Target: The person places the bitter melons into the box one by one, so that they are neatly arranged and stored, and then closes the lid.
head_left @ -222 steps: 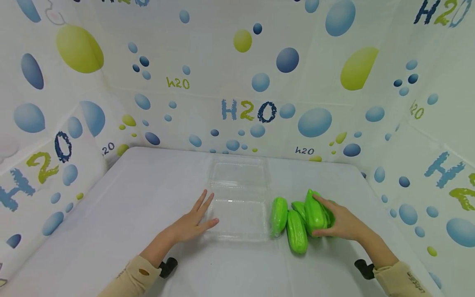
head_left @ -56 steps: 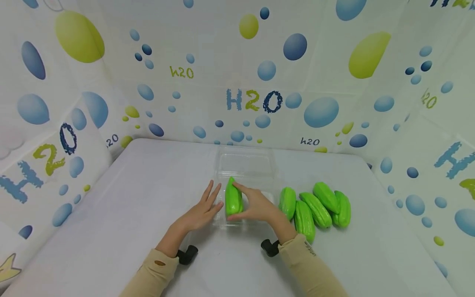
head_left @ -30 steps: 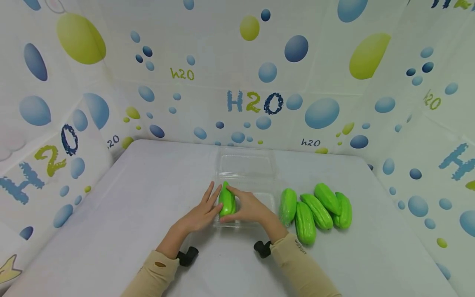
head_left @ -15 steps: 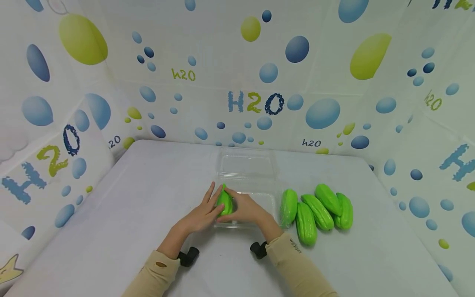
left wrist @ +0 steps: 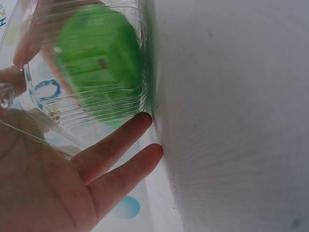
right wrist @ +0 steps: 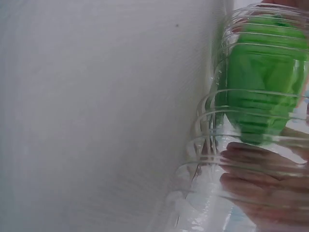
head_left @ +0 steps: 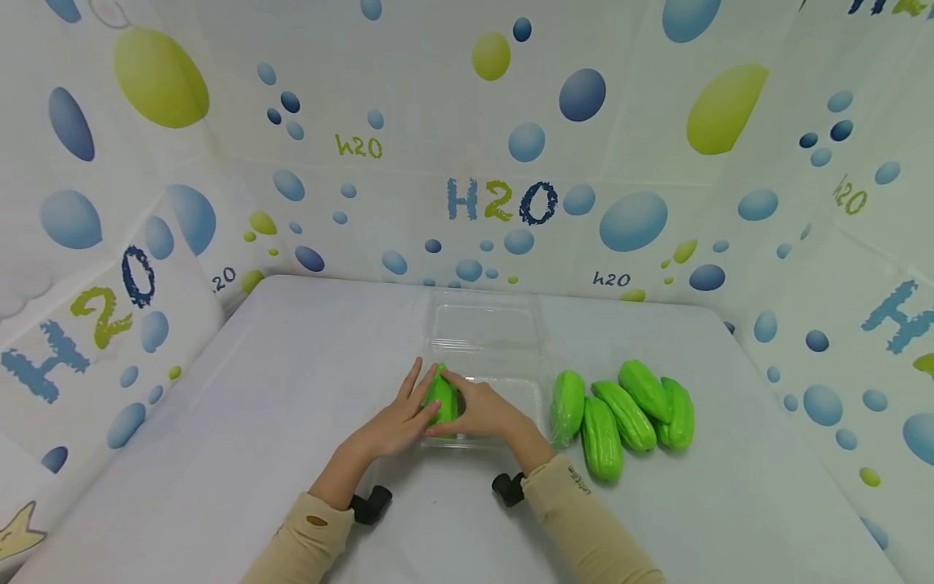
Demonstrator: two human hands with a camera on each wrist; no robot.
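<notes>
A clear plastic clamshell box [head_left: 536, 405] lies unfolded, its lid [head_left: 485, 328] flat toward the back. Inside its left end is a glossy green ridged vegetable [head_left: 442, 397], like a toy gourd. My right hand [head_left: 487, 412] holds it between thumb and fingers from the right. My left hand [head_left: 394, 423] is at the box's left side, fingers straight, thumb overlapping the vegetable. Through the clear wall in the left wrist view the vegetable [left wrist: 101, 63] shows, with two fingertips close to the box base. The right wrist view shows the vegetable [right wrist: 265, 72] behind the ribbed wall, fingers beneath it.
Several more green ridged vegetables [head_left: 601, 438] lie in a loose group right of the box. A white cloth [head_left: 306, 349] covers the table. Behind it hangs a curtain [head_left: 409, 97] printed with drops and letters.
My right hand has taken one vegetable from the right-hand group, carried it left and lowered it into the box's left end. In the last half second hardly anything moved.
</notes>
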